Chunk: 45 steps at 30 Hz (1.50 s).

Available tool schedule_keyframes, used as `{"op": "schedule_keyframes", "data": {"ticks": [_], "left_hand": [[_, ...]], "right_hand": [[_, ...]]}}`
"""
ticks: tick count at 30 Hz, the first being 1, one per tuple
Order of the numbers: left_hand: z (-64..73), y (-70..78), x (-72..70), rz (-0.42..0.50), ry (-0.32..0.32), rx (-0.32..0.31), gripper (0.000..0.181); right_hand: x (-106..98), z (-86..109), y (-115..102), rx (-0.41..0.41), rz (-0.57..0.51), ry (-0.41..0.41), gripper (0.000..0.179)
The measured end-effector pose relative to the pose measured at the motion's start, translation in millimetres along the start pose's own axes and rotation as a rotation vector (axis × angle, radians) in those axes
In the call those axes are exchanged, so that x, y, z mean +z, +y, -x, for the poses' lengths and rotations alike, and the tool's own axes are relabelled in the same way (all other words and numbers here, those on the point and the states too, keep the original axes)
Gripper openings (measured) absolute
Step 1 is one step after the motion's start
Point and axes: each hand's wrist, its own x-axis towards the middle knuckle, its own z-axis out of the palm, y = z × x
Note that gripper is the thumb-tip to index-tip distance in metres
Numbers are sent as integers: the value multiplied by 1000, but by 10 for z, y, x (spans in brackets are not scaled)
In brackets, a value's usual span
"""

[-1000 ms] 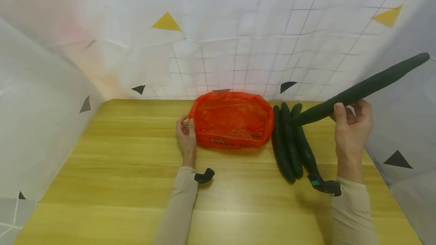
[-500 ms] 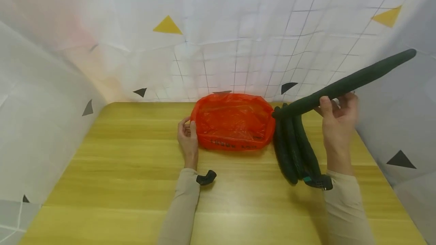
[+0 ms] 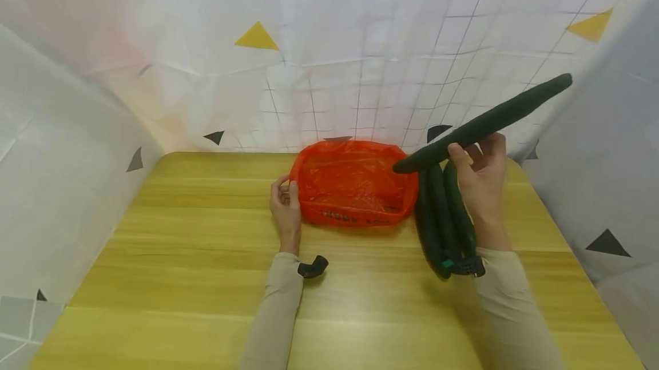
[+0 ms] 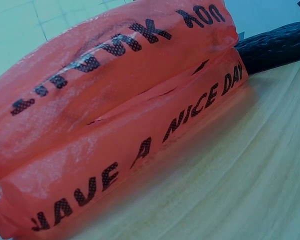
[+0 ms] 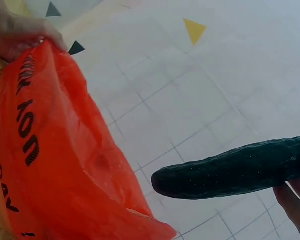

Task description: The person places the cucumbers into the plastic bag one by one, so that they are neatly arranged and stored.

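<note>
A red plastic bag (image 3: 355,213) stands on the table, its mouth spread wide and upward. At its left end my left hand (image 3: 286,210) grips the rim; the right wrist view shows those fingers (image 5: 50,35) bent over the edge. My right hand (image 3: 481,184) holds a long dark green cucumber (image 3: 494,121) in the air, tilted with its far right end high. Its lower left tip overlaps the bag's right rim in the head view, while in the right wrist view it hangs apart from the bag. Black printed letters (image 4: 190,107) run along the bag's side.
Several more cucumbers (image 3: 431,227) lie side by side on the wooden table (image 3: 180,278), against the bag's right end. My right forearm partly covers them. A white sheet wall (image 3: 334,90) with grid lines rises behind the table, and others stand at both sides.
My right hand has carried the cucumber leftward, from the right of the lying cucumbers to the bag's right rim. The left hand keeps its place on the bag.
</note>
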Motion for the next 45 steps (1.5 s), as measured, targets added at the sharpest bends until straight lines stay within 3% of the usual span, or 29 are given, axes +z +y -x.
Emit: {"op": "schedule_keyframes", "data": {"ticks": [8, 17, 26, 32, 39, 45], "left_hand": [[13, -75, 26, -16, 42, 19, 31], [23, -46, 57, 8, 39, 15, 31], [110, 260, 41, 3, 26, 46, 31], [129, 263, 42, 6, 41, 58, 30], [134, 262, 33, 11, 43, 58, 30], [135, 263, 39, 21, 51, 74, 30]], "right_hand": [[144, 14, 80, -38, 207, -182, 42], [203, 30, 106, 6, 556, -269, 43], [205, 28, 291, -106, 667, -405, 47], [108, 17, 521, -128, 716, -473, 50], [129, 27, 585, -195, 764, -547, 50], [168, 39, 632, -236, 872, -619, 50]]}}
